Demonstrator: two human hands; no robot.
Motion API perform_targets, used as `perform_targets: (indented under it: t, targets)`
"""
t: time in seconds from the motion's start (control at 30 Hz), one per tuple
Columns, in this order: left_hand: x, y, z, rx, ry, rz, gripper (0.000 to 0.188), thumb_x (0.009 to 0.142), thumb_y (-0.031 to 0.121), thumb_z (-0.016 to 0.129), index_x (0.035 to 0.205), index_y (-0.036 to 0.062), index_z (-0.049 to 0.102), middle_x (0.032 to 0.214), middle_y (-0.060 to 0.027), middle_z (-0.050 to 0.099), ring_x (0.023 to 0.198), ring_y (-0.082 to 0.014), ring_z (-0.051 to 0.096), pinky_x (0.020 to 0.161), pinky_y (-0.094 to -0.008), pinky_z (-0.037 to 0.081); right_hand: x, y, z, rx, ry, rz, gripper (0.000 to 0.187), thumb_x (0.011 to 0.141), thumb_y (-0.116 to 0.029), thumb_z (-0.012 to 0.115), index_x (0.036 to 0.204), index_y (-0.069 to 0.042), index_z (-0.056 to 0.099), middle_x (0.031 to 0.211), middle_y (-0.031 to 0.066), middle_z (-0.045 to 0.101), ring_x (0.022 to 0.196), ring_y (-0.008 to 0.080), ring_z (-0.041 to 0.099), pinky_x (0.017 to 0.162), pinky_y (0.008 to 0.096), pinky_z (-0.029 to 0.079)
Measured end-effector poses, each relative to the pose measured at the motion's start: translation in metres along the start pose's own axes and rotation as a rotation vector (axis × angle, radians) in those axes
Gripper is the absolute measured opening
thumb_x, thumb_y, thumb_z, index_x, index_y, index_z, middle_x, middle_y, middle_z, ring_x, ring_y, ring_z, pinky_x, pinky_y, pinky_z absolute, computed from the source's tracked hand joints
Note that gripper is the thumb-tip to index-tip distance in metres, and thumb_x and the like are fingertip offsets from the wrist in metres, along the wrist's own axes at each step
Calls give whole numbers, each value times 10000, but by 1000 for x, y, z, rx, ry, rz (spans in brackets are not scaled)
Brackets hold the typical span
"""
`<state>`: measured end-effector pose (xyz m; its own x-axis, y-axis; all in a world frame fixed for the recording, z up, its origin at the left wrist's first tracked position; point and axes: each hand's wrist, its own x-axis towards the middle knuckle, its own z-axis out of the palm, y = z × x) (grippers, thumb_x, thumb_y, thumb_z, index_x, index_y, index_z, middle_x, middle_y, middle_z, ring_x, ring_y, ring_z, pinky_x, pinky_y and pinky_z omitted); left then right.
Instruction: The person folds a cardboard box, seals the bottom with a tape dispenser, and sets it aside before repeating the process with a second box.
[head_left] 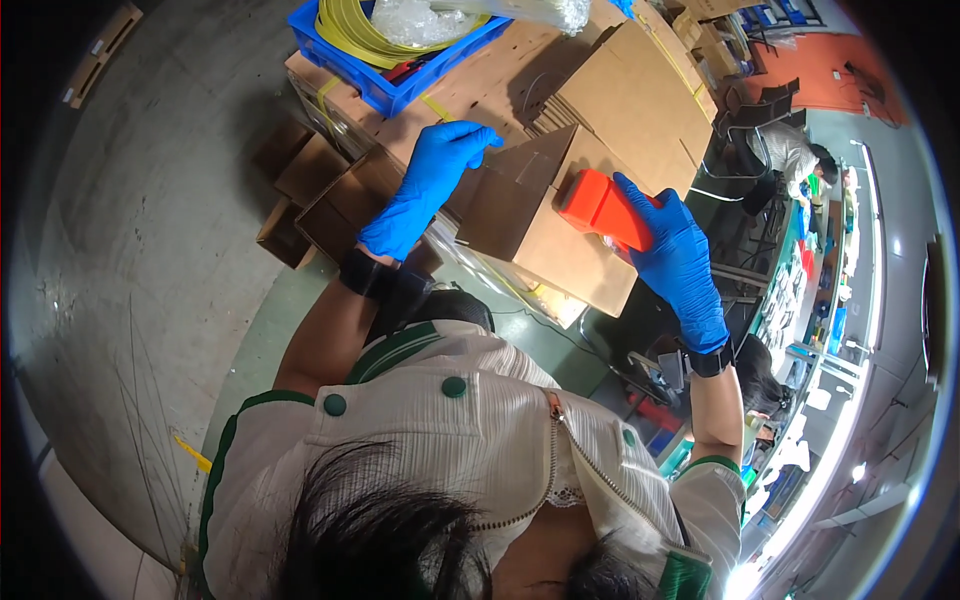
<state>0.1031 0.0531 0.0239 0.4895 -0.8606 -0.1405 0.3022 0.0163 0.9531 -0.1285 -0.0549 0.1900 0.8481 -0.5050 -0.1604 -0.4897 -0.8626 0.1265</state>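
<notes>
My right hand (678, 258), in a blue glove, is wrapped round a red tape dispenser (606, 208). The dispenser lies against the upper face of a brown cardboard box (575, 262). Its underside and the tape roll are mostly hidden. To the left of the box, my left hand (440, 165), also gloved in blue, is raised with its fingers bunched together. Whether something thin is between those fingertips cannot be made out. A shiny clear strip shows on the box's darker side near its top edge.
Flattened cardboard sheets (640, 105) are stacked beyond the box. A blue crate (390, 95) with yellow strapping and clear plastic stands at the far left of the table. Open empty cartons (315, 172) sit left of it. A co-worker (790, 155) bends over a long bench at right.
</notes>
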Motion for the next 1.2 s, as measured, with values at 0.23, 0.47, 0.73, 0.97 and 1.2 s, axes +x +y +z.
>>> perform_targets:
  t: [0.23,0.47,0.73,0.97,1.2]
  targets:
    - [-1,-79,32,-202,79,9,203,879,200,627,945,17,686,682,-10,594,624,-75,499,582,-235,422,2,-5,-3,18,0,30,697,697,-312,769,1330,-231,489,901,126,527,787,300,584,695,368,503]
    - [-1,-123,61,-78,112,151,256,893,202,619,1068,17,640,923,-46,673,810,-112,597,735,-242,483,3,-2,2,19,5,27,700,687,-295,776,1325,-230,496,900,123,527,774,298,589,686,371,505]
    - [-20,-136,39,582,160,-291,396,907,293,587,1190,18,551,944,-173,656,864,-317,621,789,-374,494,1,-1,5,34,9,31,692,685,-281,778,1319,-230,503,886,118,520,768,294,587,683,369,504]
    - [-6,-52,70,49,-85,385,641,955,378,478,1442,39,234,1472,-221,254,1367,-340,254,1081,-371,265,-1,0,7,40,11,55,697,678,-279,782,1316,-230,506,895,121,523,776,296,588,685,372,503]
    - [1,-74,55,-106,-267,198,840,864,376,627,1474,70,138,1514,-142,206,1400,-292,198,1125,-474,132,3,-5,1,30,60,24,686,685,-272,772,1316,-246,504,934,114,536,810,299,589,699,382,507]
